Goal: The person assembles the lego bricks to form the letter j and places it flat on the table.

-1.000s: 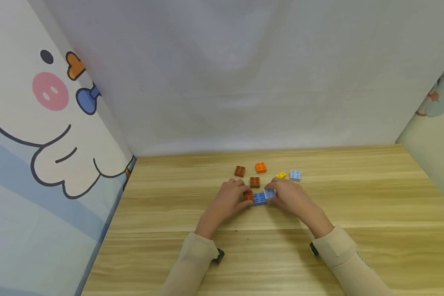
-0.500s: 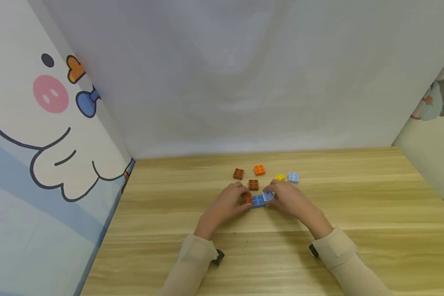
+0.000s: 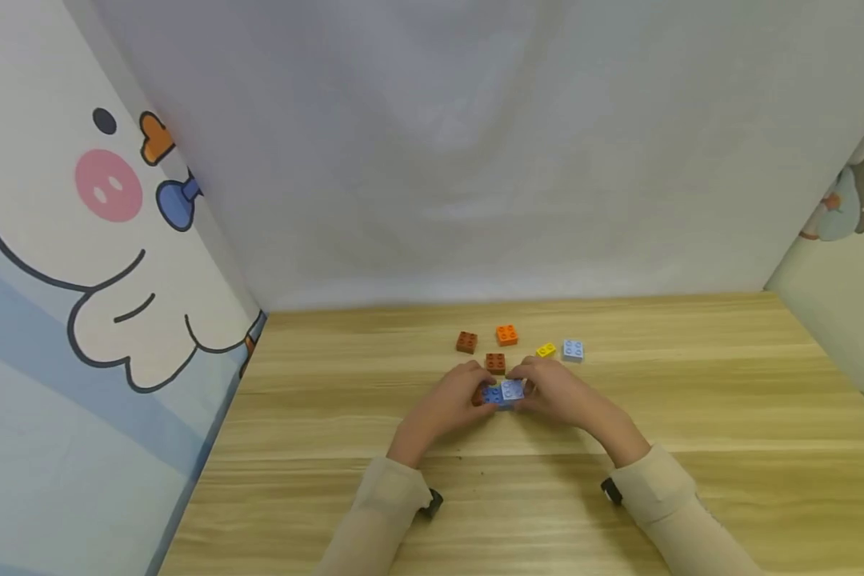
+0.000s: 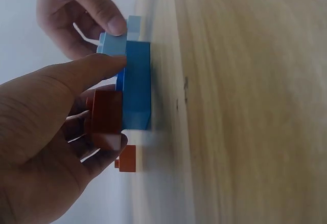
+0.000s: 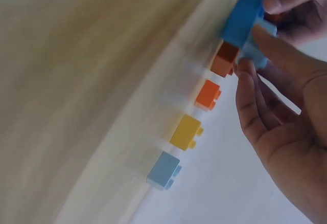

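Observation:
A long blue toy brick (image 4: 138,83) sits low over the table in front of me. On its left end is a brown brick (image 4: 107,116), on its right end a light blue brick (image 3: 512,390). My left hand (image 3: 446,404) grips this stack around the brown end, its thumb reaching along the blue brick's near side and its fingers behind. With thumb and fingers, my right hand (image 3: 565,394) pinches the light blue brick. In the head view the left hand hides most of the brown brick.
Beyond the hands lie loose bricks: two brown, one farther left (image 3: 466,342) and one nearer (image 3: 495,364), an orange brick (image 3: 507,335), a small yellow brick (image 3: 546,350) and another light blue brick (image 3: 573,350). A pale curtain (image 3: 432,200) hangs behind the wooden table (image 3: 317,360).
The stack's light blue brick has moved a little left with the right hand. My left hand has shifted slightly right, covering more of the brown brick. The loose bricks lie as before.

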`<action>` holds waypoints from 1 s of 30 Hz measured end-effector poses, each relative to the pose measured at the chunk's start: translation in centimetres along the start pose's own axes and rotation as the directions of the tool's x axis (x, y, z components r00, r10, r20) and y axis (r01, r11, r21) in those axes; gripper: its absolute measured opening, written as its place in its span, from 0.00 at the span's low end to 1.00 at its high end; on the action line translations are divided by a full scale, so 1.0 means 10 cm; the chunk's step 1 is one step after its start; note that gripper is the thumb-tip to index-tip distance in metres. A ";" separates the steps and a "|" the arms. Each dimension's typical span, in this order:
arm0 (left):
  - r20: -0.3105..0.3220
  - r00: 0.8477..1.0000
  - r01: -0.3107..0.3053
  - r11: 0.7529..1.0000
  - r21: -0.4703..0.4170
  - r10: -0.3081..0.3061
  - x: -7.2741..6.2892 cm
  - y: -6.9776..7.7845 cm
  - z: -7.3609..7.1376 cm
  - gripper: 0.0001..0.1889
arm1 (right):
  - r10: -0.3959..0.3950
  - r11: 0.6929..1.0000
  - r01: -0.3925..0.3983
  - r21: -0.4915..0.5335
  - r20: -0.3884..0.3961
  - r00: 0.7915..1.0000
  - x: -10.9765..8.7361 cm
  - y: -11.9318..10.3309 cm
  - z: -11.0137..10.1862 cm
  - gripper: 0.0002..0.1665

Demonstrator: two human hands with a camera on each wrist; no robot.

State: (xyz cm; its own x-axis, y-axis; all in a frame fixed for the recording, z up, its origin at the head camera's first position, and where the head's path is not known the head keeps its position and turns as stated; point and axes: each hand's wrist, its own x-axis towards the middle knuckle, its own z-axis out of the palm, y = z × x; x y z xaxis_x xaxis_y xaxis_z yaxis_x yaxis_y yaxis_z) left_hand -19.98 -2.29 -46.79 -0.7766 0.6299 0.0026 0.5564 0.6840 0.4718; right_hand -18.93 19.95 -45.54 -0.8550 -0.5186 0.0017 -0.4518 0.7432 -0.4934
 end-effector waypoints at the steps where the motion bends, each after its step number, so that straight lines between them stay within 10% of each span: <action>1: 0.001 1.000 -0.008 1.000 -0.002 0.008 0.01 0.01 0.01 0.20 | -0.012 1.000 0.012 0.012 0.006 1.000 -0.01 0.02 -0.03 0.24; 19: 0.029 1.000 0.002 0.999 -0.045 -0.001 0.12 -0.06 0.21 0.24 | 0.214 0.958 -0.230 -0.170 -0.106 0.971 -0.01 0.55 -0.47 0.23; 30: 0.056 0.998 -0.018 0.998 -0.061 0.021 0.10 -0.09 0.17 0.24 | 0.257 0.959 -0.264 -0.104 -0.069 0.964 0.00 0.65 -0.45 0.20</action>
State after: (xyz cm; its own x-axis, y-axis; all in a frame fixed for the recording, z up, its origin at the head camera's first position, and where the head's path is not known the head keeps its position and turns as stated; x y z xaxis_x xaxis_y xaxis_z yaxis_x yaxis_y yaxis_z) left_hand -20.77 -1.63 -48.70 -0.7470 0.6638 -0.0364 0.5510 0.6489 0.5248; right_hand -23.00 26.75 -44.80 -0.9579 -0.2795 -0.0656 -0.2345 0.8936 -0.3828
